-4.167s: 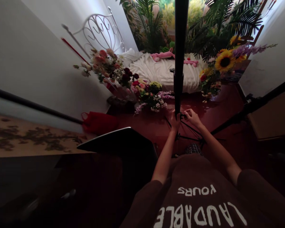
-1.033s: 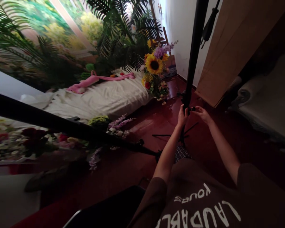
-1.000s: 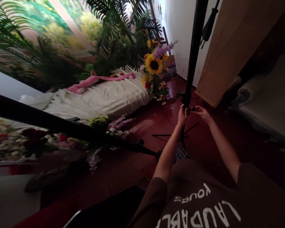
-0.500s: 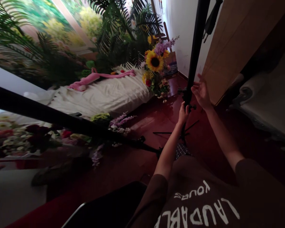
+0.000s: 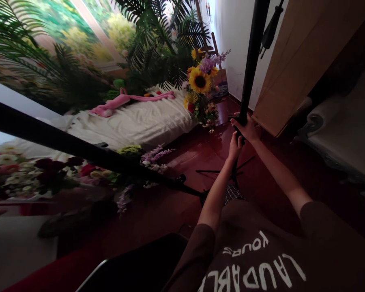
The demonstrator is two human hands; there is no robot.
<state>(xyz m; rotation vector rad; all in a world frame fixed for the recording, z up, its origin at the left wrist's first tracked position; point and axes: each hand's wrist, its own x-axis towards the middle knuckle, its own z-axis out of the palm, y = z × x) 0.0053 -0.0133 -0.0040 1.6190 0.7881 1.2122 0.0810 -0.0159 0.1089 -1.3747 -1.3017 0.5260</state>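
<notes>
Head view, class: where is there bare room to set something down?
Bare: the red floor between purple flowers and black stand; the white sheet in front of the pink toy. Crowded: mixed flowers at left; the stand where left hand and right hand grip.

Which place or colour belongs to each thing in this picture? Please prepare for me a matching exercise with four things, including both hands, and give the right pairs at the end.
Things
1. Left hand
2. Sunflower
3. Right hand
4. Pink soft toy

Places and colours
A. Lying on the pale cloth
B. On the black pole, higher than the other hand
C. Yellow with a dark centre
D. On the same pole, lower than the other hand

Right pairs: 1-D, 2-C, 3-B, 4-A
</notes>
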